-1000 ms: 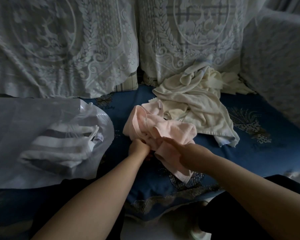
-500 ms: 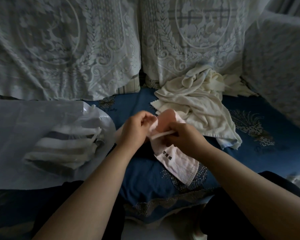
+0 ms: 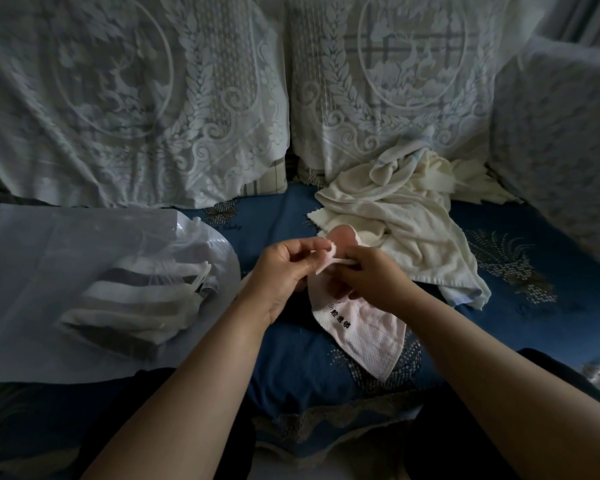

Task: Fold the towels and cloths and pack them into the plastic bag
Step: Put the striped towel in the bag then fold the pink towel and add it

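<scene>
A small pink cloth [image 3: 364, 327] with dark printed characters hangs over the blue seat, its lower corner pointing down. My left hand [image 3: 281, 271] and my right hand [image 3: 371, 275] both pinch its upper edge, close together at the middle of the view. A translucent plastic bag [image 3: 49, 271] lies at the left, and folded striped towels [image 3: 132, 299] show through it. Behind my right hand sits a crumpled heap of cream towels [image 3: 409, 216].
The blue embroidered seat cushion [image 3: 520, 271] runs from the middle to the right. White lace covers [image 3: 153, 98] drape the backrest behind, and a lace-covered armrest [image 3: 561, 140] closes off the right side. My dark-clothed knees are at the bottom.
The pink cloth was bunched on the seat a second ago. Both hands have lifted it and now hold its top edge, so it hangs and shows its printed side.
</scene>
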A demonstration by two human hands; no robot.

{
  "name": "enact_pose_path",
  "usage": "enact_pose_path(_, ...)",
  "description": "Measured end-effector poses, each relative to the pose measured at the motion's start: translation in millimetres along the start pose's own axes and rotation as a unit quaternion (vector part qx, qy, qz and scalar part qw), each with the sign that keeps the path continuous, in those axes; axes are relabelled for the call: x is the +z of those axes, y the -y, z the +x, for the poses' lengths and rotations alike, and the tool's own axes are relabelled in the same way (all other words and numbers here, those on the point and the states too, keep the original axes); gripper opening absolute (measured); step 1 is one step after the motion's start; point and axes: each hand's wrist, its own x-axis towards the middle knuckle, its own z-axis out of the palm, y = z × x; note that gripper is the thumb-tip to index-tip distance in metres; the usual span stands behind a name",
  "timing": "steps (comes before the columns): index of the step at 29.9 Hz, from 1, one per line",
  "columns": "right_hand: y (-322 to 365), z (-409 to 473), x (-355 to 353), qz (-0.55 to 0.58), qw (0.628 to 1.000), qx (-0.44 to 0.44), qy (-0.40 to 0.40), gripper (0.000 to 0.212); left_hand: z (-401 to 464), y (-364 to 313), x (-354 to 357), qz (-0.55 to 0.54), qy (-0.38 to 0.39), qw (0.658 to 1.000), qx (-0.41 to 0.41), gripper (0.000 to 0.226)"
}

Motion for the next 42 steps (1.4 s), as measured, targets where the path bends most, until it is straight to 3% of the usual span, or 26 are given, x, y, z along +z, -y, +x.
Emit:
enact_pose_path(5, 8.2, -6.8, -2.3, 0.083, 0.996, 0.027, -0.012, 0.023, -9.0, -2.0, 4.9, 0.034, 0.017, 0.998, 0.045, 0.029)
enact_pose_path(6, 10.3, -9.2, -2.4, 0.058, 0.998, 0.027, -0.026, 0.027, -9.0, -3.7, 7.5, 0.044, 0.001, 0.998, 0.052, 0.026)
enact_pose_path(8, 12.6, -14.0, -7.6, -0.109, 0.992, 0.021, -0.054, 0.036, -5.6, -11.6, 11.1, 0.065, -0.047, 0.995, 0.064, 0.022)
enact_pose_path(10, 15.0, -19.4, -20.8, -0.281, 0.957, 0.027, -0.063, 0.039, 2.0, -27.0, 10.9, 0.084, -0.081, 0.989, 0.092, 0.022)
enact_pose_path(12, 17.4, -24.0, -36.7, -0.370, 0.928, 0.013, -0.050, 0.042, 13.7, -47.1, 5.5, 0.099, -0.123, 0.979, 0.130, 0.019)
enact_pose_path(14, 24.1, -29.9, -48.8, -0.409, 0.909, -0.068, -0.045, 0.041, 27.9, -68.7, -1.5, 0.126, -0.171, 0.964, 0.163, 0.017)
enact_pose_path(16, 35.1, -36.2, -55.3, -0.367, 0.904, -0.211, -0.059, 0.041, 42.2, -87.8, -4.9, 0.155, -0.202, 0.949, 0.184, 0.016)
enact_pose_path(18, 45.3, -44.6, -56.3, -0.289, 0.912, -0.285, -0.052, 0.045, 57.8, -103.3, -6.6, 0.160, -0.231, 0.941, 0.190, 0.016)
enact_pose_path(21, 64.0, -66.7, -57.5, -0.167, 0.963, -0.207, 0.033, 0.052, 76.0, -125.2, -15.0, 0.144, -0.290, 0.927, 0.190, 0.017)
enact_pose_path(24, 76.6, -86.5, -79.5, -0.209, 0.962, -0.132, 0.118, 0.053, 80.6, -145.3, -27.7, 0.149, -0.338, 0.905, 0.211, 0.020)
enact_pose_path(28, 95.6, -99.0, -135.0, -0.277, 0.953, -0.111, 0.054, 0.055, 71.0, -153.0, -33.2, 0.200, -0.373, 0.868, 0.261, 0.021)
enact_pose_path(32, 113.3, -105.1, -170.5, -0.216, 0.964, -0.138, -0.064, 0.066, 57.8, -140.5, -35.7, 0.237, -0.371, 0.831, 0.340, 0.024)
enact_pose_path(35, 123.7, -112.2, -181.6, -0.154, 0.976, -0.148, -0.047, 0.063, 45.6, -143.3, -32.3, 0.260, -0.364, 0.809, 0.381, 0.025)
enact_pose_path(38, 132.3, -121.7, -190.3, -0.036, 0.984, -0.170, 0.032, 0.047, 35.5, -152.9, -26.3, 0.250, -0.393, 0.786, 0.405, 0.025)
enact_pose_path(40, 136.3, -123.3, -198.6, 0.037, 0.978, -0.178, 0.106, 0.035, 38.8, -158.2, -24.5, 0.237, -0.381, 0.803, 0.391, 0.027)
enact_pose_path(42, 134.2, -111.9, -206.0, -0.036, 0.980, -0.135, 0.142, 0.039, 50.8, -160.8, -27.2, 0.244, -0.313, 0.871, 0.290, 0.023)
